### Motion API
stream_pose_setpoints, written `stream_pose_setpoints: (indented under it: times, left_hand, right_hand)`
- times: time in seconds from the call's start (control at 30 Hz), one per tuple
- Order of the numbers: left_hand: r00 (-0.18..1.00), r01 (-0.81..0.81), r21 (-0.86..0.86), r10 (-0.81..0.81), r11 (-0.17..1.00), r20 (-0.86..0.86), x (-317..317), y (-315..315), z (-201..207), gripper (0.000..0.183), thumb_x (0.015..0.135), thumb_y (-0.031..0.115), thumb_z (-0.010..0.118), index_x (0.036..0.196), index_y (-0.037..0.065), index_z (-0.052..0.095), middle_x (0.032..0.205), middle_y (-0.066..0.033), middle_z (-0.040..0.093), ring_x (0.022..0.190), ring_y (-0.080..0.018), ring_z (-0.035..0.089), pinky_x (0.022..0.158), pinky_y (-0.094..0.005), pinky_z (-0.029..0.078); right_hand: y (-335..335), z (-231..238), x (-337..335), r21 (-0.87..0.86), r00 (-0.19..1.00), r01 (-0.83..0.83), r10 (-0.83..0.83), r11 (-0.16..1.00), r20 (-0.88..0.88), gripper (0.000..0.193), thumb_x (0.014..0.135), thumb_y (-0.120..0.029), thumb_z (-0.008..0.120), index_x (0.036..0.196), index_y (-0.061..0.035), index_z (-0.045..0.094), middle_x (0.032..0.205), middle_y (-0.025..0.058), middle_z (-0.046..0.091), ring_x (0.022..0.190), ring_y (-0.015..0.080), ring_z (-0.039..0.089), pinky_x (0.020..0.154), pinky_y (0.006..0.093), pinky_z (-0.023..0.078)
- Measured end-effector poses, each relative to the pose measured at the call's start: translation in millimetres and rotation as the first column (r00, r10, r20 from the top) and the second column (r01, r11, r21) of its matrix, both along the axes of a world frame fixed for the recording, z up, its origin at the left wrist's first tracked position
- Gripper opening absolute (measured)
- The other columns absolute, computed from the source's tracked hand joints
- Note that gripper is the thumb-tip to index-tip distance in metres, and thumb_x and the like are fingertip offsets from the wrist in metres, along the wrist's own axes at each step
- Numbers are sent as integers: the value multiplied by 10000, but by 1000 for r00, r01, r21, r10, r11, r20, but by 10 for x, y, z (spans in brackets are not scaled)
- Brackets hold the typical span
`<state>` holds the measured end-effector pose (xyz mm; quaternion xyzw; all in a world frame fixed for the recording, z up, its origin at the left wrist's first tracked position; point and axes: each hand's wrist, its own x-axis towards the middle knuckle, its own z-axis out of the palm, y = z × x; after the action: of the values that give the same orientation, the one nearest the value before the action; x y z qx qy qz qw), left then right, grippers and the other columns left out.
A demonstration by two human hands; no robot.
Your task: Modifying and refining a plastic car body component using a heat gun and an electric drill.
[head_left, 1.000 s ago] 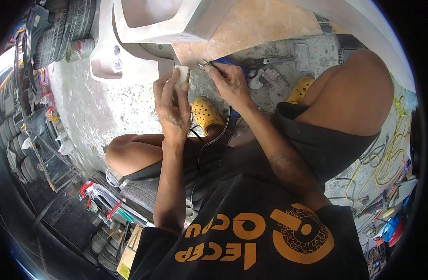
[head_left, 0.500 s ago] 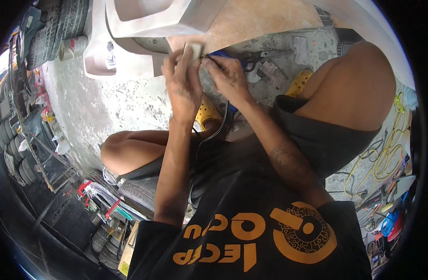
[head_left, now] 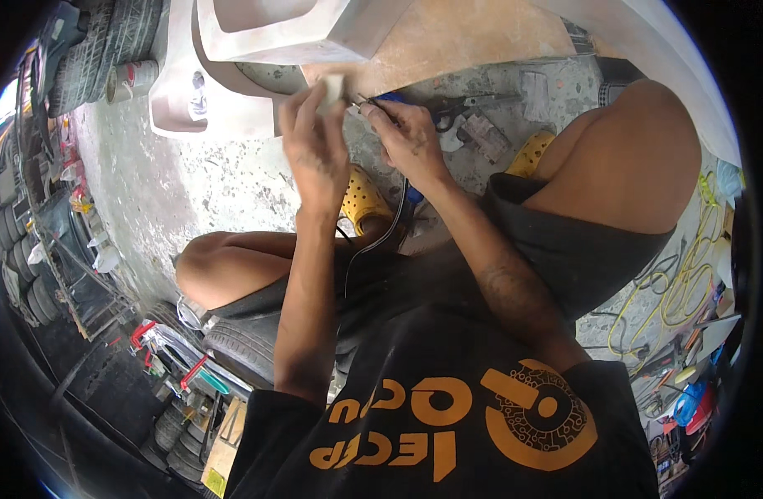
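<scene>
My left hand [head_left: 315, 158] is raised and smeared by motion, its thumb and fingers pinching a small cream-coloured block [head_left: 334, 86]. Just right of it, my right hand [head_left: 411, 140] is closed around the end of a thin dark cable [head_left: 401, 208], with a narrow tip poking out past the fingertips toward the block. The block and the tip stand slightly apart. From my right hand the cable hangs down and curves over my lap. Both hands are above the speckled floor, near the lower edge of a pale moulded panel [head_left: 348, 37].
A brown board [head_left: 473, 41] lies beyond my hands, and another pale moulded part [head_left: 178, 96] is at left. Right of my hands are a black-handled tool [head_left: 445, 119] and a worn grey block [head_left: 485, 137]. Tyres [head_left: 74, 66] and a can [head_left: 134, 81] stand far left; yellow cords [head_left: 676, 279] lie right.
My left hand has drawn slightly left and away from the cable tip, still with the block. The right hand has hardly moved, and the tip now shows more plainly.
</scene>
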<state>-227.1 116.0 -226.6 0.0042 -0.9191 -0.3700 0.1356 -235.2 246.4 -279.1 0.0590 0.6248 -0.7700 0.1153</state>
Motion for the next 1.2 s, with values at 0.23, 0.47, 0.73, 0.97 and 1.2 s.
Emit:
stream_pose_setpoints:
  times: [0.23,0.47,0.73,0.97,1.2]
  left_hand:
    - [984,92,-165,-115,982,-133,-48,44,-132,326,941,-34,638,1267,-26,654,1178,-230,591,1051,-402,574,896,-446,499]
    - [990,93,-159,-108,983,-87,-34,41,-115,334,935,-51,637,1268,-33,660,1167,-217,601,1049,-379,582,856,-439,525]
    - [986,98,-150,-116,984,-121,-58,47,-135,318,935,-34,644,1251,-19,677,1159,-213,613,1023,-382,591,898,-458,495]
    - [977,80,-272,-129,959,-167,-114,-9,-92,233,973,29,650,1196,-26,684,1135,-174,637,972,-281,654,804,-356,550]
    - [996,-81,14,81,997,39,177,-6,49,285,944,-14,660,1228,-29,666,1135,-198,603,990,-322,640,819,-384,560]
  right_hand:
    - [-6,47,-9,64,999,-34,32,997,24,308,988,-223,612,994,69,708,712,196,661,651,110,539,616,351,461]
    - [0,25,-25,4,991,-41,40,999,126,327,982,-246,621,994,67,714,639,112,569,621,93,489,565,341,418]
    - [0,51,-2,-19,991,-30,32,999,131,298,981,-224,622,1025,58,710,632,84,538,630,68,442,537,336,380]
    - [-30,-1,20,-36,997,-37,39,999,71,280,1016,-256,635,942,0,721,581,-41,463,470,67,453,419,263,360]
    - [36,59,-6,-73,978,-33,48,997,205,289,1021,-250,631,953,20,705,679,-32,496,478,53,446,407,253,348]
